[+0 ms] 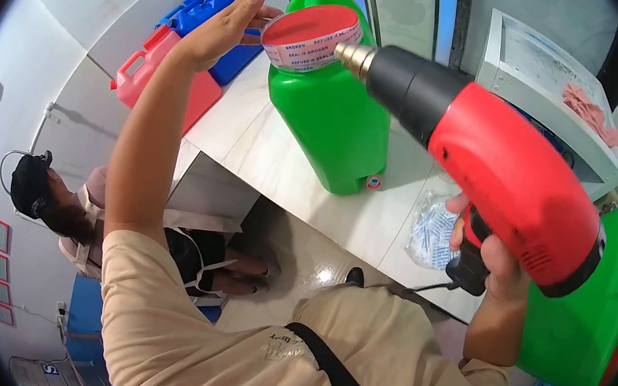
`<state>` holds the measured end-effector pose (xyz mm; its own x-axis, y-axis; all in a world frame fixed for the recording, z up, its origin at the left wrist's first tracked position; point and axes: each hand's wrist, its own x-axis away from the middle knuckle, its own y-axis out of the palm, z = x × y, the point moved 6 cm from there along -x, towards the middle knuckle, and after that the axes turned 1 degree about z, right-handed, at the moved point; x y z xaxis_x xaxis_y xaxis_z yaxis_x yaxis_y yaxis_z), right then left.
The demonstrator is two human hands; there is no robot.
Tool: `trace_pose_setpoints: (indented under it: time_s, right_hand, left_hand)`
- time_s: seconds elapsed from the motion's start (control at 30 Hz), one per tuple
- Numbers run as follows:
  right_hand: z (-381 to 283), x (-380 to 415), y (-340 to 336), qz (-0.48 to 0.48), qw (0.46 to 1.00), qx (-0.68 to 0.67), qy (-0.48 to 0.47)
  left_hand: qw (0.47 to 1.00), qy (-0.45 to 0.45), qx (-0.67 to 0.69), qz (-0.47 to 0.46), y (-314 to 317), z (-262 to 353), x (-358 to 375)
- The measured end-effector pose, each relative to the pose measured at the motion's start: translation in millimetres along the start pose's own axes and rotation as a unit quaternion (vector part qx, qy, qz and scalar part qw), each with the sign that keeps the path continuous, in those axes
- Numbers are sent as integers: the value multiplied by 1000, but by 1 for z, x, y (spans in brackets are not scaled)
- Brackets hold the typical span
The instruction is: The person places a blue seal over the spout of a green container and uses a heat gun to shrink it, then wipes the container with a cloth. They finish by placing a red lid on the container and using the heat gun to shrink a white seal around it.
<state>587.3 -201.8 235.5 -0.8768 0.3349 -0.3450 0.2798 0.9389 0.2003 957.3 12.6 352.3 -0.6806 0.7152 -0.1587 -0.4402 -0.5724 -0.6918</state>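
My right hand (495,250) is wrapped round the handle of a red and black heat gun (507,169). Its metal nozzle points left, close to the printed seal band (301,55) around the red cap (312,24) of a green jug (332,120). The jug stands upright on the white marbled counter (254,142). At the left side of the cap is my left hand (232,27), fingers stretched out and apart, holding nothing. Whether its fingertips touch the band cannot be made out.
A pink-red jug (184,89) and a blue jug (236,61) stand at the left. A plastic bag of seals (433,232) lies near my right hand. Another green jug (573,334) is at the right. A person in a black cap (31,183) is at the left.
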Motion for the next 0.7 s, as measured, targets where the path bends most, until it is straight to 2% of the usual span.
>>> trace_pose_setpoints:
  time_s: [0.03, 0.17, 0.23, 0.27, 0.33, 0.37, 0.47, 0.57, 0.67, 0.7]
  right_hand:
    - [-4, -5, 2, -4, 998, -19, -54]
    - [-11, -7, 1, -5, 999, -30, -30]
    - [-14, -4, 15, -20, 1000, -8, -20]
    - [-14, -4, 14, -21, 1000, -9, -19]
    - [-10, -9, 12, 10, 1000, 20, 9]
    - [-12, -9, 9, 15, 999, -12, -33]
    - [-10, 3, -11, 22, 999, 12, -44]
    - [-11, 6, 2, -2, 1000, 3, -17]
    - [-12, 3, 11, 22, 999, -19, -45]
    - [-13, -1, 9, 12, 999, -4, -46]
  left_hand:
    - [999, 25, 30, 8, 2, 1, -1]
    - [998, 37, 54, 21, 8, 2, 2]
    - [987, 50, 151, 38, 17, 8, 3]
    - [987, 48, 150, 38, 24, 10, 2]
    - [959, 25, 280, 49, 31, 8, 2]
    - [958, 25, 280, 49, 28, 6, 5]
    - [968, 1, 248, 20, 18, -7, 10]
    - [975, -6, 214, 63, 11, -16, 15]
    - [974, 17, 208, 94, 18, -10, 13]
    - [966, 16, 244, 88, 23, -9, 13]
